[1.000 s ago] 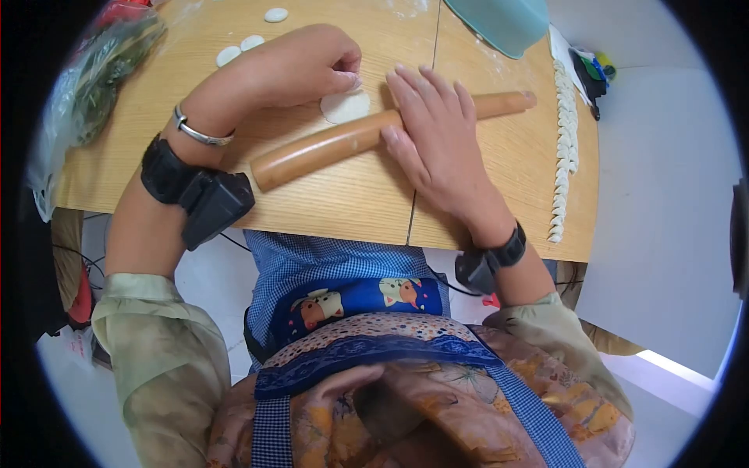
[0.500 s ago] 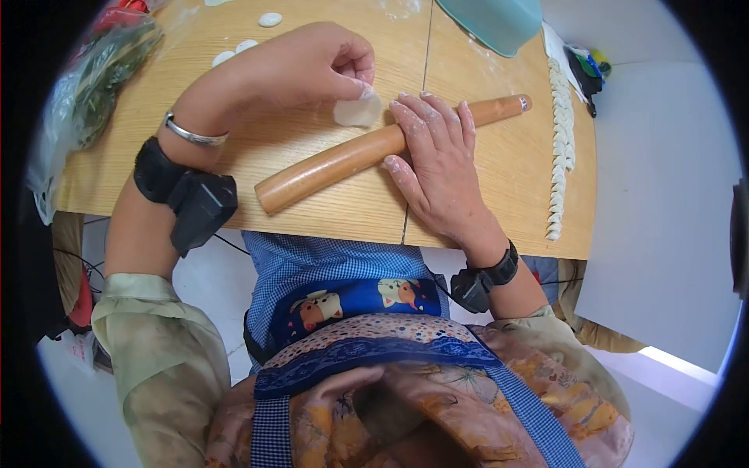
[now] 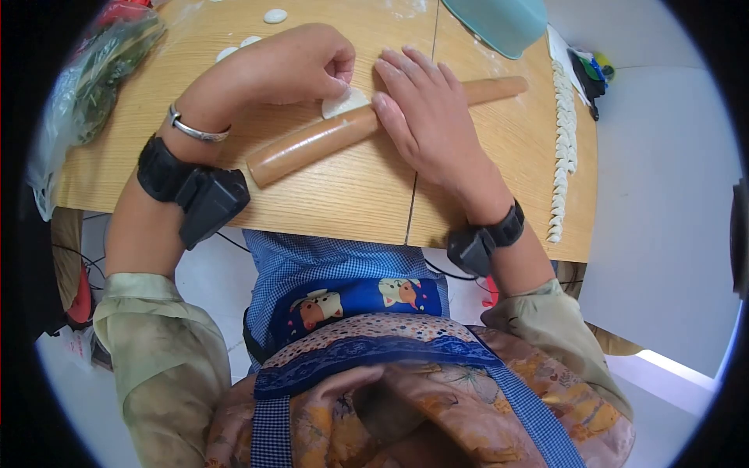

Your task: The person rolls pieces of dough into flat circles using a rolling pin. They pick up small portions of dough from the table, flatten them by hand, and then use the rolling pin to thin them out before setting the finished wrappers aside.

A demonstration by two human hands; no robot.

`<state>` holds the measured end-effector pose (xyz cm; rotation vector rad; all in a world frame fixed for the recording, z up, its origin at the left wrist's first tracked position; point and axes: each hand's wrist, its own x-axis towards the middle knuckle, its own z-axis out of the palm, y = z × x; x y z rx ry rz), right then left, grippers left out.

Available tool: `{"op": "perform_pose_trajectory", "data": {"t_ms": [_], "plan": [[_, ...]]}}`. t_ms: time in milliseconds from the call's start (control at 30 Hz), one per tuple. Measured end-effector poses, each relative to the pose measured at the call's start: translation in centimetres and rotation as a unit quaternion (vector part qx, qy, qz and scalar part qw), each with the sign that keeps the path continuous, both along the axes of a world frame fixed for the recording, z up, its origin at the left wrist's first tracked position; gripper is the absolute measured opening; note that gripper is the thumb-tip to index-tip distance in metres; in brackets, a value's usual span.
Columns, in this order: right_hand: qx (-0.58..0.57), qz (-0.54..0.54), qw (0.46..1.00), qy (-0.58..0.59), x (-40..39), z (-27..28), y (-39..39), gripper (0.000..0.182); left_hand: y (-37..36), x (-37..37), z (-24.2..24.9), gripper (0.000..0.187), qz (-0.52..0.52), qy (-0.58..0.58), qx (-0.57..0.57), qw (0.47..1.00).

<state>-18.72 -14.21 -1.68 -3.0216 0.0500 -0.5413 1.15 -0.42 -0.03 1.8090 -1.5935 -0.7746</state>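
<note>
1. Dough round point(image 3: 343, 103), seen from the head view, lies against the far side of the rolling pin point(image 3: 308, 146), left of the pin's middle. It looks thin, soft and light, likely to stretch or tear under a hard pull; the rim away from the pin seems the best place to take hold.

2. The pin itself appears smooth, rigid and fairly heavy, likely to roll easily under a palm; its middle looks like the steadiest place to press.

3. Left hand point(image 3: 310, 64), beyond the pin, is closed, its fingers curled and the thumb drawn in, apparently pinching the round's far rim; the exact contact is partly hidden.

4. Right hand point(image 3: 431, 117) is open and laid across the pin, right of its middle, fingers extended and close together, not wrapped around it.

5. Small dough discs point(image 3: 275, 15) sit beyond the pin to the left, near a plastic bag point(image 3: 101, 74); a teal bowl point(image 3: 505, 27) stands beyond its right half, and a row of dough pieces point(image 3: 562, 156) runs past its right end.
</note>
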Motion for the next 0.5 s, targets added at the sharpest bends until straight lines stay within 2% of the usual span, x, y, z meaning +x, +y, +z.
{"op": "perform_pose_trajectory", "data": {"t_ms": [100,167,267,400,500], "plan": [[0.002,0.005,1.0,-0.029,3.0,-0.6,-0.9,0.046,-0.1,0.3,-0.2,0.013,-0.004,0.009,0.008,1.0],[-0.007,0.009,0.999,-0.033,4.5,-0.9,-1.3,0.045,-0.1,0.4,-0.8,0.014,0.001,-0.012,-0.044,0.999],[-0.013,0.003,0.999,-0.042,4.7,-1.0,-1.3,0.046,-0.1,0.5,-0.8,0.015,0.005,0.005,-0.019,1.0],[0.004,0.001,1.0,-0.029,1.3,-0.3,-0.2,0.05,0.0,0.4,-0.1,0.014,-0.012,-0.006,-0.008,1.0],[0.021,-0.006,0.999,0.036,-2.7,0.5,0.8,0.061,0.1,0.1,0.3,0.013,-0.001,-0.028,0.003,1.0]]}}
